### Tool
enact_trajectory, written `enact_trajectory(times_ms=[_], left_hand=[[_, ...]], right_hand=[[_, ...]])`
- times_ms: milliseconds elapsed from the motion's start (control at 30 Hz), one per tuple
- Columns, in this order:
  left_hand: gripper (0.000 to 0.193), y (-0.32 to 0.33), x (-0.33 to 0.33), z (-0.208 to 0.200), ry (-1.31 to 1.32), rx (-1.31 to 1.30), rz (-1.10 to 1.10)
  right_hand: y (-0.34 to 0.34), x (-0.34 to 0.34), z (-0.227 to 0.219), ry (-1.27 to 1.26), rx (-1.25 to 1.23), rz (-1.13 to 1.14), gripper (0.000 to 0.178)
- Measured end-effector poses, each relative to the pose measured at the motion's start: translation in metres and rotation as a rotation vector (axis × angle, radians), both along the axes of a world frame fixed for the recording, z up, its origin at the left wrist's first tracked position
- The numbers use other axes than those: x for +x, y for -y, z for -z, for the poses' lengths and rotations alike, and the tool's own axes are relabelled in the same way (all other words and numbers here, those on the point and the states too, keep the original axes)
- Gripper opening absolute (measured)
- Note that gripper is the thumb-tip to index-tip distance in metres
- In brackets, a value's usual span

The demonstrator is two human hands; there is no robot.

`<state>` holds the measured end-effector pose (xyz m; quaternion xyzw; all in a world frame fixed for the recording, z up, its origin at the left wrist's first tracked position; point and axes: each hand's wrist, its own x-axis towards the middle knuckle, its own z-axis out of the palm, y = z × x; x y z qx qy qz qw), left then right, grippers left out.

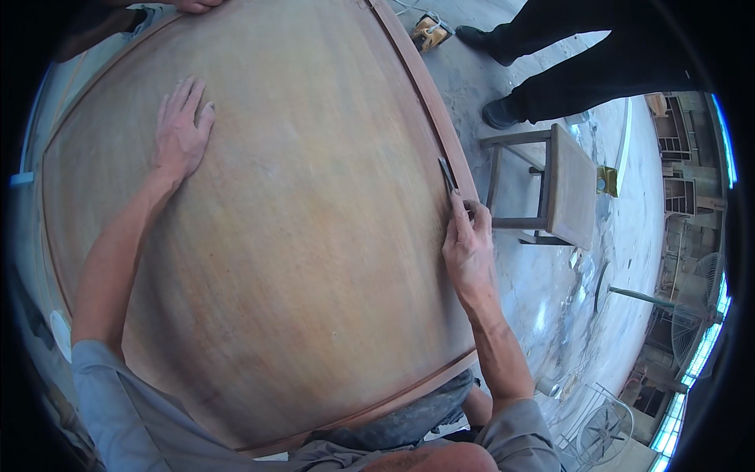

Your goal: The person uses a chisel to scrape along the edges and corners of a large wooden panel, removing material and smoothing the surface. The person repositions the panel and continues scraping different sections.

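A large wooden panel [299, 212] with a raised reddish-brown border strip [429, 102] lies in front of me. My left hand [182, 138] rests flat on its upper left part, fingers stretched out and nothing held. At the right edge, my right hand [470, 236] grips a slim hand tool with a narrow metal blade [447, 174]. Its tip points away from me, along the inner side of the border. The handle is hidden in my fingers, so I cannot tell whether it is a scraper or a chisel.
Another person's hand [197, 5] touches the panel's far edge. A person in dark trousers [566, 86] stands at the far right. Beside the panel are a wooden stool [572, 189] and a yellow power tool [431, 33] on the floor. A fan [604, 433] stands lower right.
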<state>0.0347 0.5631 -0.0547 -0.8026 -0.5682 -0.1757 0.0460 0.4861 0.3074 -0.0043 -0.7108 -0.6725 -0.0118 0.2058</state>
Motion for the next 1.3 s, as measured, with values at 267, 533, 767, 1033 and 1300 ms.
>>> enact_trajectory(times_ms=[267, 533, 767, 1033, 1300], left_hand=[[0.057, -0.001, -0.005, -0.001, -0.02, -0.015, -0.019], [0.055, 0.002, 0.004, -0.006, -0.049, -0.023, -0.027], [0.056, 0.0, -0.003, -0.001, -0.022, -0.013, -0.02], [0.056, 0.001, 0.0, -0.004, -0.058, -0.033, -0.04], [0.059, 0.004, 0.0, -0.009, -0.087, -0.055, -0.064]], right_hand=[[-0.023, -0.006, 0.006, 0.007, 0.056, -0.026, 0.043], [-0.069, -0.009, 0.011, 0.03, 0.109, -0.048, 0.044], [0.012, 0.004, 0.005, 0.007, -0.011, -0.002, 0.052], [-0.03, -0.006, 0.007, -0.011, 0.062, -0.026, 0.044], [-0.116, -0.026, 0.009, 0.02, 0.109, -0.063, 0.038]])
